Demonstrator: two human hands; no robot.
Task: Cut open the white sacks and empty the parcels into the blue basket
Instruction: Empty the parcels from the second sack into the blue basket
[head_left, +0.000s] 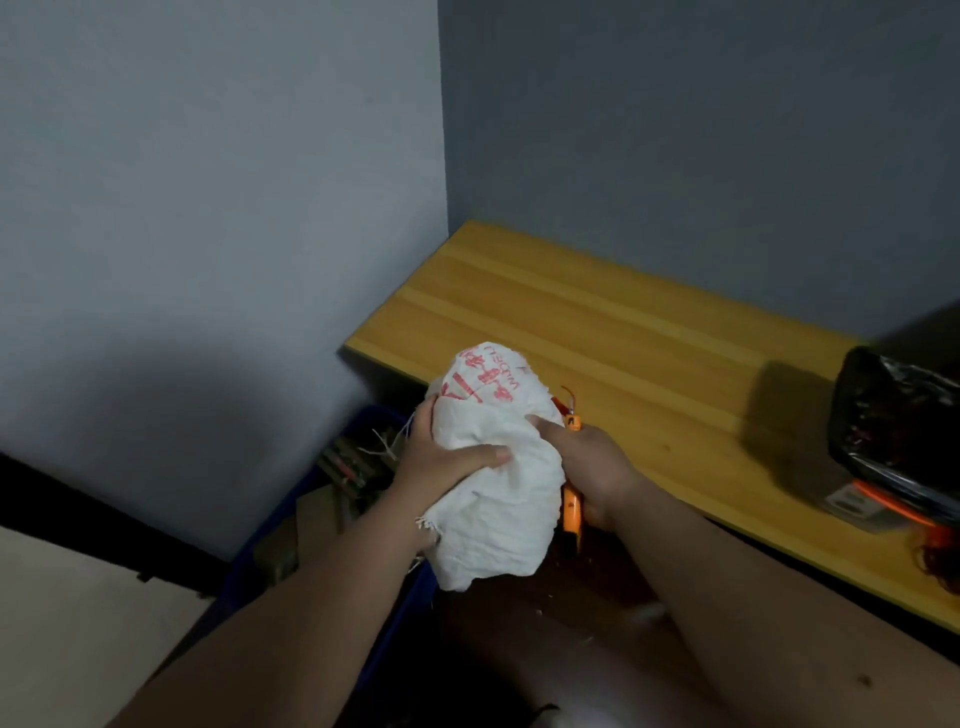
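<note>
Grey walls meet in a corner at twelve o'clock, and a yellow wooden table (597, 322) runs from that corner out toward three o'clock. I have a crumpled white sack (493, 467) with red print bunched up between both hands, held in the air over the table's near edge and just right of the blue basket (260, 540), which sits on the floor at about eight o'clock.

My left hand (441, 462) is clamped on the sack's left side, thumb pressed across the cloth. My right hand (592, 462) grips its right side while also keeping an orange cutter (570, 512) tucked against the palm; the fingers are closed around both.

The sack looks limp and frayed at its lower edge, so I judge it already cut and most likely emptied, though I cannot see inside it. In the basket I can make out a few brownish parcels (348, 462), blurred, so some unloading seems done.

At three o'clock a black plastic bag (904, 431) rests on the table; what it holds I cannot tell. No other white sacks show, so how many remain is unclear.
</note>
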